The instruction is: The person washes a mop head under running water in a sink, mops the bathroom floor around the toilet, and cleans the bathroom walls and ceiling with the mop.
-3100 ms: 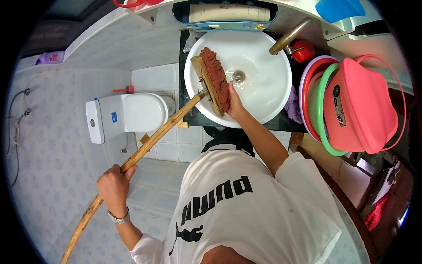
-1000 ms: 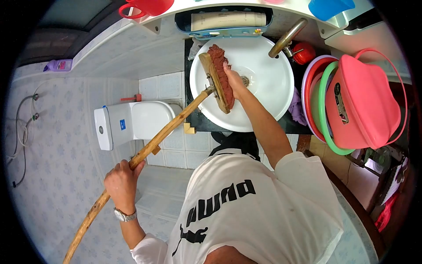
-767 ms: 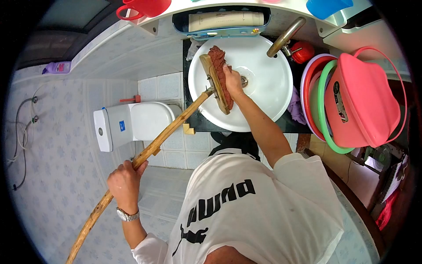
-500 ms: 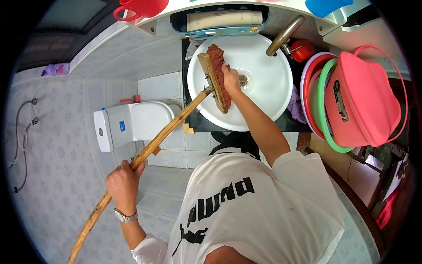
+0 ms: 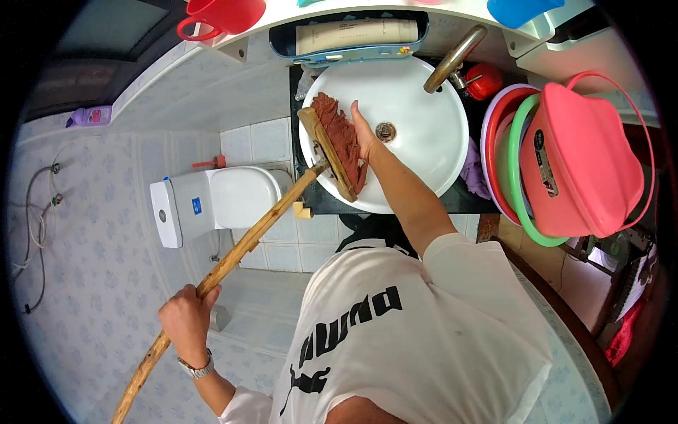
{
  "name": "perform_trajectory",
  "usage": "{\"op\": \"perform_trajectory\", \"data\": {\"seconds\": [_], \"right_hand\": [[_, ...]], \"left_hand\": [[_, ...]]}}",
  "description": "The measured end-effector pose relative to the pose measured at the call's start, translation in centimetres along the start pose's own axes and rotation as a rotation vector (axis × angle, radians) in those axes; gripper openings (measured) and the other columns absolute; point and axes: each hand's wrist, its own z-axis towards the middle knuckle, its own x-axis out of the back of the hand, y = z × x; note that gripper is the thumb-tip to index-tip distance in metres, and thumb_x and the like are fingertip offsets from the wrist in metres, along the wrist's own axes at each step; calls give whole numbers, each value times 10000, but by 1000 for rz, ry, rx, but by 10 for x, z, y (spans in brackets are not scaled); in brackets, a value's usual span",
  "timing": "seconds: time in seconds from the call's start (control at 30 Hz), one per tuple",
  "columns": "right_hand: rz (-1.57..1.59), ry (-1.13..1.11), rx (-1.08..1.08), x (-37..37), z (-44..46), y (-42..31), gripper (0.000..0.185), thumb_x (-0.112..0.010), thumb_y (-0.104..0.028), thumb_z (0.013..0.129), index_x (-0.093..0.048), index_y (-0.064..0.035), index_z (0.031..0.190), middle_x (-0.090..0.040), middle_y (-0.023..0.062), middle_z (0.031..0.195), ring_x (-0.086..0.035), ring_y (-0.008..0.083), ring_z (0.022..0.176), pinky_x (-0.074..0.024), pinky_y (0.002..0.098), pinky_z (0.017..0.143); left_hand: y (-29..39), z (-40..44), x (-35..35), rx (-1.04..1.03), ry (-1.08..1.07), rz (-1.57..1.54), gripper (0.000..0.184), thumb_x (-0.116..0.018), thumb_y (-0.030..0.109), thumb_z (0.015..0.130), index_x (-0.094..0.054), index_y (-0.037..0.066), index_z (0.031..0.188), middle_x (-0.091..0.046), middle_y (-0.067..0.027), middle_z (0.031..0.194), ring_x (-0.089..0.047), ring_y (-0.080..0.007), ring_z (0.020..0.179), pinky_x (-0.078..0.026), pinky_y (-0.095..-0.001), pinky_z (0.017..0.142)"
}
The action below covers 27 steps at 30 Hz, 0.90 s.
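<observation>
A mop with a wooden handle [image 5: 258, 237] slants from the lower left up to the sink. My left hand [image 5: 187, 318], with a watch on its wrist, is closed around the handle. The mop's wooden crossbar [image 5: 328, 154] lies across the left rim of the white sink [image 5: 424, 159], and its reddish-brown mop cloth [image 5: 339, 131] bunches inside the bowl. Against the right side of the cloth rests my right hand [image 5: 364, 134], one digit stretched upward and away from it. Its other fingers are partly hidden beside the cloth.
A metal faucet [image 5: 455, 60] reaches over the sink's back right. To the right, a pink bucket [image 5: 590, 162] stands with stacked basins [image 5: 526, 169]. The white toilet [image 5: 244, 196] is at left. A shelf with a red cup [image 5: 226, 15] runs above.
The mop head has shifted down and left toward the sink's rim. My right hand has loosened from the cloth, a digit now stretched out. My left hand has moved slightly down and left with the handle.
</observation>
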Motion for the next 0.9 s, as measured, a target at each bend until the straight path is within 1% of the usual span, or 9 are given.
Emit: {"op": "perform_trajectory", "data": {"seconds": [0.07,0.23,0.33,0.43,0.53,0.6,0.73,0.8,0.9], "right_hand": [[3,-133,3,-5,3,-4,922,-356,-756,830,-422,3,1349,-500,153,1337,-465,281,1249,-362,418,1058],[-33,-177,132,-18,9,-24,865,-390,-723,846,-426,-25,1357,-480,144,1358,-471,277,1239,-366,425,1055],[14,-215,148,-36,-8,-34,797,-448,-681,855,-461,-41,1330,-498,138,1339,-480,273,1230,-365,429,1057],[-102,-55,163,-45,-10,-33,729,-505,-630,865,-508,-27,1275,-542,138,1280,-517,253,1179,-396,418,1023],[-313,73,334,-49,-4,-31,652,-526,-575,882,-522,-47,1264,-571,98,1238,-560,221,1102,-440,383,967],[-273,91,390,-55,-13,-32,518,-515,-459,916,-566,-23,1192,-621,101,1106,-611,189,950,-502,357,839],[-374,127,552,-43,3,-28,402,-498,-330,917,-623,14,1082,-650,108,961,-624,176,802,-514,321,716],[-417,195,599,-42,4,-29,348,-479,-254,901,-659,38,959,-656,94,848,-613,169,708,-496,307,645],[-436,272,643,-43,5,-29,325,-489,-235,879,-673,32,901,-654,89,806,-611,174,671,-489,313,611]], "left_hand": [[1,0,0,32,-48,13,488,-763,460,686,-512,53,585,-539,-120,533,-524,-318,478,-411,-373,456],[-1,-2,-6,-36,83,59,522,-753,502,666,-487,65,563,-502,-100,498,-483,-283,420,-382,-346,417],[4,3,-2,-26,64,77,523,-753,503,673,-485,68,562,-501,-98,498,-484,-281,422,-382,-342,414],[6,8,-6,-41,85,72,520,-754,502,678,-492,68,562,-511,-102,502,-494,-282,426,-389,-341,417],[6,14,-14,-39,91,49,516,-751,507,682,-504,70,563,-527,-107,512,-517,-278,434,-400,-344,422],[8,16,-17,-20,58,38,500,-748,500,693,-520,70,577,-546,-115,524,-537,-293,458,-415,-363,439],[13,19,-20,-16,9,29,489,-734,500,715,-537,67,597,-567,-126,542,-560,-314,489,-434,-384,459],[15,19,-20,-12,-7,19,492,-725,501,724,-536,64,602,-566,-127,542,-559,-314,489,-433,-383,458],[16,20,-21,-21,-18,1,496,-709,504,741,-530,60,608,-560,-124,538,-555,-313,485,-432,-378,455]]}}
